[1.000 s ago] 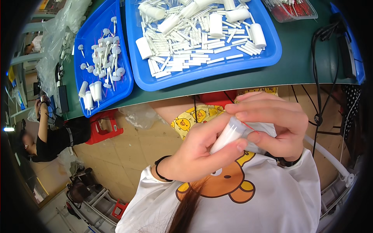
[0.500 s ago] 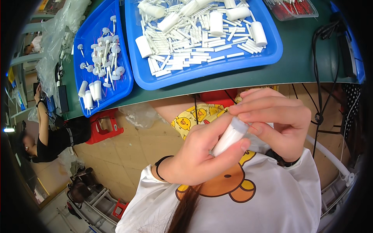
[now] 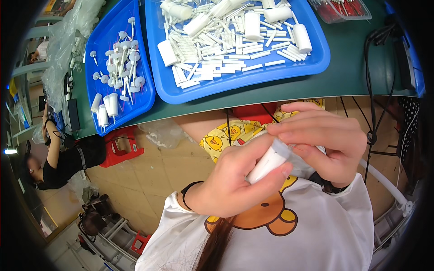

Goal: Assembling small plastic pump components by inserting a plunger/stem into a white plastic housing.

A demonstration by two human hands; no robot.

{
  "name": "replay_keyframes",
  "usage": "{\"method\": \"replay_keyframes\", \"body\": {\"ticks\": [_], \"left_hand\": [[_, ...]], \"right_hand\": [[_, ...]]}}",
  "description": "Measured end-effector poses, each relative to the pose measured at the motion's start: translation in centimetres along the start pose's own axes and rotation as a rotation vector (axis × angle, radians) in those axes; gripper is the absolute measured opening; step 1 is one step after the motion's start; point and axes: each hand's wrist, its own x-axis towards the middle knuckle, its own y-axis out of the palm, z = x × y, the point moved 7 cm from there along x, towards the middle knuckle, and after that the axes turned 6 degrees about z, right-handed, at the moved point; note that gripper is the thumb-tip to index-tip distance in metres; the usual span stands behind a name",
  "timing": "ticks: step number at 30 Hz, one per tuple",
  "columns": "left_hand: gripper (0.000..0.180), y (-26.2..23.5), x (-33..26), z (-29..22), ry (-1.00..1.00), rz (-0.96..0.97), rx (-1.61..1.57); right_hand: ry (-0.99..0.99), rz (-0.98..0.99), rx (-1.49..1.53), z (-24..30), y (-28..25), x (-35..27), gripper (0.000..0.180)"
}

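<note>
My left hand (image 3: 242,174) is wrapped round a white plastic cylinder (image 3: 267,163), which tilts up toward the right over my lap. A translucent cap (image 3: 281,147) sits on its upper end. From the cap a thin red wire (image 3: 296,148) runs to my right hand (image 3: 327,140). The right thumb and fingers are closed together beside the cap, with fingertips at its far edge. How firmly they pinch the wire is partly hidden by the fingers.
On the green table (image 3: 348,79) a large blue tray (image 3: 203,95) holds white tubes and cylinders. A narrower blue tray (image 3: 147,106) holds capped stems with wires. A clear box (image 3: 341,11) contains red parts. Black cables (image 3: 368,86) hang at the right. Another person (image 3: 68,158) works at the left.
Both hands have shifted slightly to the right and down with the cylinder. The right fingers have moved a little at the cap; the grip of the left hand looks the same.
</note>
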Motion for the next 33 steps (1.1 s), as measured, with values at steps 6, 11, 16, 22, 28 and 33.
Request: {"method": "replay_keyframes", "body": {"ticks": [6,11,16,22,28,33], "left_hand": [[0.022,0.1,0.2,-0.1,-0.010,0.021,0.004],[0.021,0.4,0.1,1.2,-0.147,0.062,-0.172],[0.019,0.4,0.5,1.7,-0.101,0.033,-0.175],[0.026,1.1,0.7,1.7,0.004,0.222,-0.343],[0.034,1.1,0.7,2.0,0.112,0.262,-0.413],[0.028,0.5,0.5,2.3,0.111,0.268,-0.468]], "right_hand": [[-0.005,0.007,-0.038,0.3,-0.2,-0.1,0.023],[-0.041,-0.048,-0.130,0.5,0.0,-0.1,0.021],[-0.036,-0.100,-0.161,0.0,0.3,-0.2,0.016],[0.003,-0.111,0.030,-0.8,0.3,0.0,0.013],[0.013,-0.086,0.040,-0.5,0.4,0.1,0.017],[-0.012,-0.038,-0.029,-0.2,0.9,0.8,0.025]]}}
